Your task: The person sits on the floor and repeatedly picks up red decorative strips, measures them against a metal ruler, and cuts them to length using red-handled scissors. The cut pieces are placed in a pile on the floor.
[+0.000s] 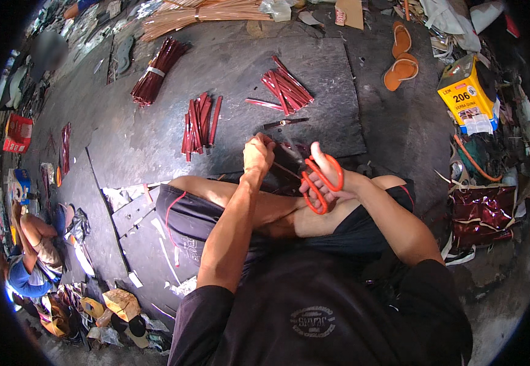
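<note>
1. Right hand: fingers through orange scissors, above the crossed legs; blades hard to make out.
2. Left hand: fisted on a dark strip, mostly hidden.
3. Red sticks: loose on slab ahead.

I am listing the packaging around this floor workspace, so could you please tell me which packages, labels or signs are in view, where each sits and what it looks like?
Yellow box: far right among clutter, boxy, yellow with a white label patch.
Red packet: far left edge, flat, red with white print.
Glossy maroon wrapper: right of the person's knee, crumpled, shiny dark red.
</note>
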The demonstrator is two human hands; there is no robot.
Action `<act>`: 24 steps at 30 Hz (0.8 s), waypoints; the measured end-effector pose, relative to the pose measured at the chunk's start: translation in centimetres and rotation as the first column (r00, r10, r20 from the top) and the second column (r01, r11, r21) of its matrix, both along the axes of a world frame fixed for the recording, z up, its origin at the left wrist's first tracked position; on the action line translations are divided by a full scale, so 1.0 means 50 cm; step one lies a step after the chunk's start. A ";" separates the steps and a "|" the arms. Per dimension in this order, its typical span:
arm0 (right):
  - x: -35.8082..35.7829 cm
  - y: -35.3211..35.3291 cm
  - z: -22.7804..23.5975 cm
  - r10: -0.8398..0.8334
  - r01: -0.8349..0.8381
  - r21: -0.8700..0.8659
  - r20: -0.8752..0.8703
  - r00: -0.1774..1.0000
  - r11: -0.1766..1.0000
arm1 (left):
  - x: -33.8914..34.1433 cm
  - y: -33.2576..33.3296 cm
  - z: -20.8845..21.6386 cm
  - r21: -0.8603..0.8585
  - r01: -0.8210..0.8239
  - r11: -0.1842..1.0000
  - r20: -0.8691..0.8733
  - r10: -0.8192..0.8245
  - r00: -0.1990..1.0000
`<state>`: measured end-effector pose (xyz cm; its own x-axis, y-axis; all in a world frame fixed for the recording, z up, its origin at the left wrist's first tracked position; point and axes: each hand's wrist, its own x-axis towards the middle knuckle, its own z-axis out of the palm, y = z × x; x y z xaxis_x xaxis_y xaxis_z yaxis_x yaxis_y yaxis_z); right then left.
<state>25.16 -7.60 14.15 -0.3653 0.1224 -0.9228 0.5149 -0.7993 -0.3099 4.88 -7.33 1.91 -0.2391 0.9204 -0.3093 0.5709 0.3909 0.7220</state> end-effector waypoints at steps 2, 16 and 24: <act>0.035 0.006 0.025 -0.067 0.070 0.044 -0.057 0.996 0.997 | -0.005 0.001 -0.007 0.021 0.004 1.000 0.021 -0.005 1.000; 0.415 0.110 -0.028 -0.202 -0.658 0.633 0.766 0.611 0.408 | -0.252 -0.301 0.320 0.597 -0.111 0.795 -0.289 0.343 0.894; 0.593 0.083 -0.197 -0.002 -0.804 0.260 0.952 0.307 0.535 | -0.581 -0.921 0.143 0.038 -0.840 0.541 -0.488 0.744 0.457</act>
